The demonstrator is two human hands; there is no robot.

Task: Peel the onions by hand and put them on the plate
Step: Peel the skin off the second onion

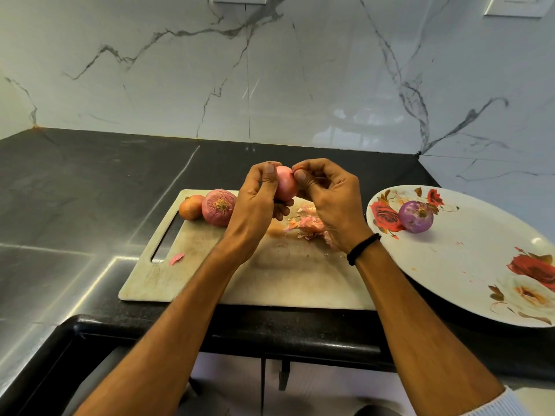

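Gripping a half-peeled pink onion (286, 183) above the pale cutting board (210, 274), the left hand (255, 202) is steadying it while the right hand's (330, 202) fingers (300, 175) are pinching its skin. One peeled purple onion (416, 216) is already sitting near the far left rim of the floral white plate (468, 265); two unpeeled onions, one small and orange-brown (190, 207), one larger and red (218, 207), are waiting at the board's far left corner.

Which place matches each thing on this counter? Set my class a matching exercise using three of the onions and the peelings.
Things
1. purple onion
2. pink onion
3. big unpeeled onion
4. peelings

Places
A. on the cutting board, beside a smaller onion
B. gripped by the left hand, pinched at its top by the right hand
C. on the flowered plate
D. on the cutting board, below the hands

Pairs: 1-C, 2-B, 3-A, 4-D
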